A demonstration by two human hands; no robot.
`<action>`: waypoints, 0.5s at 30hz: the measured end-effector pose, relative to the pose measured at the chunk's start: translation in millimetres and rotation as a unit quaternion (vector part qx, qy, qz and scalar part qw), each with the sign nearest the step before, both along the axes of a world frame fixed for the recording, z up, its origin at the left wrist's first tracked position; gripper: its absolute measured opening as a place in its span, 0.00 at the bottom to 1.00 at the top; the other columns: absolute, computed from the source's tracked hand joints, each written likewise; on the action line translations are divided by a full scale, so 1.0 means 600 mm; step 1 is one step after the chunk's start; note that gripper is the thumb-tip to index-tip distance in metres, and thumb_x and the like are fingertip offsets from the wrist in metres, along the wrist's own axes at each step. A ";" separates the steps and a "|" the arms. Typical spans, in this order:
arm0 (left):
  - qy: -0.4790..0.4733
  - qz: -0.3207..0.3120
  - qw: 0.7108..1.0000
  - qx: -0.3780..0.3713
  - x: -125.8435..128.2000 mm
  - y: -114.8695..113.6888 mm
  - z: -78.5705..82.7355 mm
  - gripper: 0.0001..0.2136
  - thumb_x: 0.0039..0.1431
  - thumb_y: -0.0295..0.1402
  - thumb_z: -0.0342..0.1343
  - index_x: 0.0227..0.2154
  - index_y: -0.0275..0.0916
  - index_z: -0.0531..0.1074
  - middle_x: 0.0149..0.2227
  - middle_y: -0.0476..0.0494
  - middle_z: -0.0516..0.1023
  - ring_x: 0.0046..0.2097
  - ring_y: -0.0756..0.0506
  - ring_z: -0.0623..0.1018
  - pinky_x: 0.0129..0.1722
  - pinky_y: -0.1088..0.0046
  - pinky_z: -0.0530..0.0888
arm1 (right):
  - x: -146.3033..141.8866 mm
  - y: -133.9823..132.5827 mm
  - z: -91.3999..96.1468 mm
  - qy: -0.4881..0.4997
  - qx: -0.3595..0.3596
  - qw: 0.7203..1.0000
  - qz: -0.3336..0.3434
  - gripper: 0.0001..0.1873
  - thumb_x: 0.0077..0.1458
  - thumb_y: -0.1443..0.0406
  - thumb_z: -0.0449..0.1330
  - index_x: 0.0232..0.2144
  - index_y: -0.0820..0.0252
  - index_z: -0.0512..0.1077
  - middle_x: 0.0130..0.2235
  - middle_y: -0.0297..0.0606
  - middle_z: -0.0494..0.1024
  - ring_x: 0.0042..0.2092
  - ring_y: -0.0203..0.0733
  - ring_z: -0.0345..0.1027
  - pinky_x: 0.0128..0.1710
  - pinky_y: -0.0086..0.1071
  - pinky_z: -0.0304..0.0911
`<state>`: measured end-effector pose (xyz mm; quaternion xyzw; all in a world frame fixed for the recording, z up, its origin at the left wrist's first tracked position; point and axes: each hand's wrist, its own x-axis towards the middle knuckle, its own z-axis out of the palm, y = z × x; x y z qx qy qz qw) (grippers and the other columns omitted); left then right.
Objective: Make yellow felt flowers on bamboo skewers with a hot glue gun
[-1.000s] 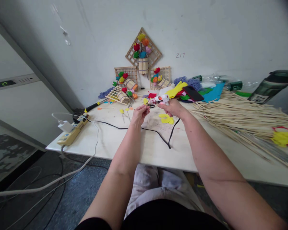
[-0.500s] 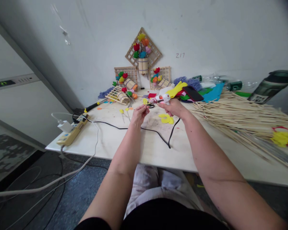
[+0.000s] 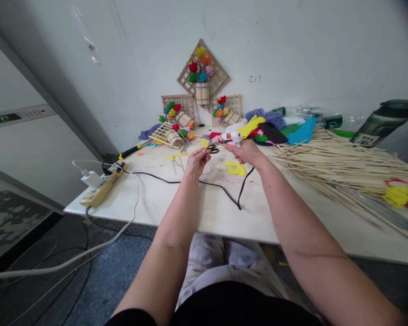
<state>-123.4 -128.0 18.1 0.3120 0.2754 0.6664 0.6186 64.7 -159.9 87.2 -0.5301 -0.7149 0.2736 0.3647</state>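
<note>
My left hand (image 3: pixel 197 162) is closed in a pinch on the thin stem of a yellow felt flower (image 3: pixel 204 143), whose petals stand up above my fingertips. My right hand (image 3: pixel 245 152) is wrapped round a white glue gun (image 3: pixel 233 137), its nozzle side pointing left towards the flower, with a gap between them. Black-handled scissors (image 3: pixel 213 149) lie on the table just behind my left fingertips. Yellow felt petal pieces (image 3: pixel 235 168) lie below my right hand. Left of my left hand are small yellow pieces on stems (image 3: pixel 172 158).
Lattice panels with felt flowers (image 3: pixel 203 68) stand against the wall. Bamboo sticks (image 3: pixel 340 158) cover the right side, with a dark bottle (image 3: pixel 386 123) behind. A black cord (image 3: pixel 221 186) crosses the table; a power strip (image 3: pixel 102 185) sits at the left edge.
The glue gun has drawn slightly right, away from the yellow flower, and the flower has shifted a little left. More of the scissors' handles shows between my hands.
</note>
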 end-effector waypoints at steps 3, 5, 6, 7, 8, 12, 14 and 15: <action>-0.022 0.013 1.000 0.007 -0.004 0.000 0.003 0.04 0.46 0.22 0.60 0.27 0.33 0.73 0.23 0.48 0.76 0.25 0.54 0.74 0.32 0.78 0.73 | 0.000 0.011 -0.008 -0.004 0.011 1.000 -0.027 0.23 0.50 0.48 0.57 0.30 0.65 0.72 0.18 0.33 0.69 0.18 0.33 0.61 0.17 0.25 0.57; -0.037 0.023 0.999 0.013 -0.007 0.000 0.005 0.04 0.48 0.21 0.58 0.27 0.34 0.73 0.23 0.48 0.75 0.25 0.55 0.74 0.32 0.79 0.72 | -0.001 0.020 -0.017 -0.024 0.009 0.999 -0.046 0.26 0.50 0.47 0.57 0.35 0.65 0.73 0.20 0.35 0.71 0.19 0.34 0.64 0.19 0.26 0.58; -0.043 0.025 0.999 0.016 -0.009 0.000 0.007 0.04 0.48 0.21 0.58 0.27 0.34 0.72 0.23 0.49 0.75 0.25 0.55 0.74 0.32 0.79 0.72 | -0.002 0.025 -0.022 -0.042 0.010 0.998 -0.052 0.27 0.50 0.46 0.57 0.37 0.65 0.73 0.21 0.36 0.73 0.21 0.36 0.66 0.20 0.26 0.59; -0.048 0.025 0.998 0.020 -0.011 -0.001 0.010 0.04 0.49 0.21 0.57 0.27 0.35 0.72 0.23 0.49 0.74 0.25 0.55 0.74 0.31 0.80 0.72 | -0.003 0.028 -0.026 -0.065 0.015 0.996 -0.055 0.27 0.50 0.46 0.56 0.40 0.64 0.73 0.24 0.38 0.75 0.23 0.38 0.68 0.23 0.27 0.61; -0.054 0.024 0.998 0.023 -0.013 -0.002 0.013 0.04 0.49 0.21 0.57 0.27 0.35 0.72 0.23 0.50 0.74 0.25 0.55 0.73 0.30 0.81 0.71 | -0.005 0.031 -0.030 -0.093 0.026 0.994 -0.057 0.28 0.51 0.46 0.55 0.42 0.62 0.73 0.26 0.39 0.76 0.26 0.40 0.70 0.25 0.28 0.62; -0.073 0.029 0.997 0.024 -0.017 -0.012 0.027 0.03 0.50 0.23 0.57 0.26 0.36 0.71 0.23 0.51 0.73 0.25 0.56 0.73 0.25 0.84 0.69 | -0.020 0.031 -0.040 -0.207 0.052 0.975 -0.063 0.27 0.54 0.48 0.51 0.48 0.58 0.71 0.41 0.45 0.78 0.43 0.50 0.72 0.39 0.34 0.63; -0.081 0.029 0.996 0.028 -0.019 -0.017 0.034 0.03 0.50 0.23 0.58 0.26 0.36 0.71 0.23 0.51 0.72 0.25 0.56 0.72 0.24 0.84 0.67 | -0.032 0.028 -0.042 -0.252 0.033 0.965 -0.058 0.26 0.54 0.51 0.51 0.50 0.58 0.70 0.46 0.46 0.76 0.48 0.52 0.69 0.42 0.36 0.62; -0.083 0.026 0.996 0.033 -0.019 -0.019 0.037 0.04 0.50 0.23 0.58 0.26 0.36 0.70 0.22 0.52 0.72 0.24 0.56 0.72 0.23 0.85 0.67 | -0.038 0.027 -0.043 -0.272 0.023 0.960 -0.054 0.25 0.55 0.52 0.51 0.51 0.57 0.69 0.47 0.46 0.76 0.49 0.52 0.69 0.43 0.36 0.62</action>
